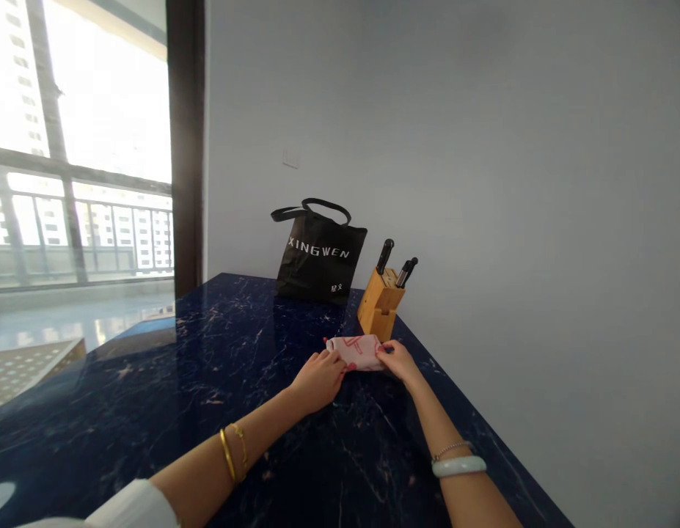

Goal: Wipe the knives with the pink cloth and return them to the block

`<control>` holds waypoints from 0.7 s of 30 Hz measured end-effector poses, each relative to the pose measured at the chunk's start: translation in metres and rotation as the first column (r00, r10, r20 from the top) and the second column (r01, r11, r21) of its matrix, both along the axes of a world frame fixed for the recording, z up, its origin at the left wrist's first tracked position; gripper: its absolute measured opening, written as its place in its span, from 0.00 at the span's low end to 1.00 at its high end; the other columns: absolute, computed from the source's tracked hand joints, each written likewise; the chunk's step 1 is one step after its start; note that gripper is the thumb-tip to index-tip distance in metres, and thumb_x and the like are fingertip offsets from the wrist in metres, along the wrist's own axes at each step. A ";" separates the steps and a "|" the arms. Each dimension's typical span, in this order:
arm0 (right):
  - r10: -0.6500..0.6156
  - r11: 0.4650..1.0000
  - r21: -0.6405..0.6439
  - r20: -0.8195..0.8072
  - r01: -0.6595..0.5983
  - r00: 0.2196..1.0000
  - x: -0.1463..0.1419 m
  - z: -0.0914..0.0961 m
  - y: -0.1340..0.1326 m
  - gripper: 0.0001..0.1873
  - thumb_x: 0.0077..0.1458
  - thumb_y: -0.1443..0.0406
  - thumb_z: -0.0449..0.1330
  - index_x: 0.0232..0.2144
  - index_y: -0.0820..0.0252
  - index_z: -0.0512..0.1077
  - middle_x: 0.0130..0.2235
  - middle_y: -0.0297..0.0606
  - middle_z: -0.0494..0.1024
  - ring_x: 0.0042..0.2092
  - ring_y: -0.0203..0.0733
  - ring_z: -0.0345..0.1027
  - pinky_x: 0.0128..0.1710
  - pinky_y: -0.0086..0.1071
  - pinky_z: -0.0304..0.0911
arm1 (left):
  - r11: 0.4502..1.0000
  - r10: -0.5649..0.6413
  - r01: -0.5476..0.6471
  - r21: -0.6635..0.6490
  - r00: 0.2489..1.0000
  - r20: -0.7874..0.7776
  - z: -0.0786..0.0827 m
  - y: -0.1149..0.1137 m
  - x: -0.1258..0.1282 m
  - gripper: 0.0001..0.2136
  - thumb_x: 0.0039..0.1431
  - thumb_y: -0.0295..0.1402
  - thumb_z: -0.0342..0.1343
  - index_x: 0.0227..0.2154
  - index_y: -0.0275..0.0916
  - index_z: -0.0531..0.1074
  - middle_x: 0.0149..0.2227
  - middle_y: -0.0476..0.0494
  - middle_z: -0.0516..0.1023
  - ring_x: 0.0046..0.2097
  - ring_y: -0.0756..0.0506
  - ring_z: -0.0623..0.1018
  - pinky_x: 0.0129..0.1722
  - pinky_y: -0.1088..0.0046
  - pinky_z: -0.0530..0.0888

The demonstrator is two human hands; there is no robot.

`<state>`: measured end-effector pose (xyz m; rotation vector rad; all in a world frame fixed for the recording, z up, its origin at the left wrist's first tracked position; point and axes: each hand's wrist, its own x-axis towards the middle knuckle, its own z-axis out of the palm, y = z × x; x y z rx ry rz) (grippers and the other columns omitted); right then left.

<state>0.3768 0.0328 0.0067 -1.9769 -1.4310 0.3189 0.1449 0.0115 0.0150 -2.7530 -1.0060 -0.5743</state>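
Observation:
A folded cloth (357,352), pale pink with red markings, lies on the dark blue marbled table (229,352) in front of the knife block. My left hand (318,380) grips its near left corner, fingers curled over the edge. At the right end, my right hand (399,361) pinches the cloth between thumb and fingers. Both hands rest low, close to the table surface. Just behind the cloth stands the wooden knife block (381,304), with black-handled knives (384,255) and what looks like scissors or another handled tool in its top.
A black tote bag (322,260) with white lettering stands upright at the back of the table, left of the knife block. A grey wall (527,220) runs along the right table edge. To the left are a perforated chair back (31,370) and a large window (108,132).

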 end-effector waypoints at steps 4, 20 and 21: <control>-0.158 0.987 0.009 0.012 0.158 0.987 0.025 -0.001 -0.003 0.15 0.49 0.60 0.51 0.39 0.60 0.68 0.38 0.40 0.74 0.41 0.42 0.67 0.37 0.28 0.59 | 0.999 -0.043 0.044 0.014 0.998 -0.034 0.002 -0.001 0.032 0.12 0.58 0.32 0.41 0.41 0.38 0.65 0.42 0.38 0.67 0.43 0.41 0.67 0.40 0.64 0.65; -0.301 0.954 0.029 0.063 0.300 0.952 0.021 -0.002 -0.014 0.15 0.54 0.59 0.46 0.42 0.57 0.64 0.40 0.40 0.73 0.44 0.45 0.65 0.41 0.35 0.57 | 0.974 -0.118 0.129 0.187 0.991 -0.069 0.018 0.038 0.074 0.11 0.58 0.26 0.41 0.42 0.38 0.63 0.41 0.37 0.67 0.45 0.40 0.66 0.41 0.63 0.62; -0.306 0.952 0.025 0.068 0.305 0.950 0.019 -0.002 -0.014 0.15 0.55 0.59 0.46 0.42 0.57 0.63 0.41 0.40 0.72 0.45 0.46 0.65 0.41 0.37 0.56 | 0.975 -0.115 0.127 0.180 0.991 -0.075 0.017 0.038 0.074 0.11 0.59 0.27 0.39 0.41 0.38 0.64 0.41 0.37 0.67 0.45 0.40 0.66 0.42 0.62 0.62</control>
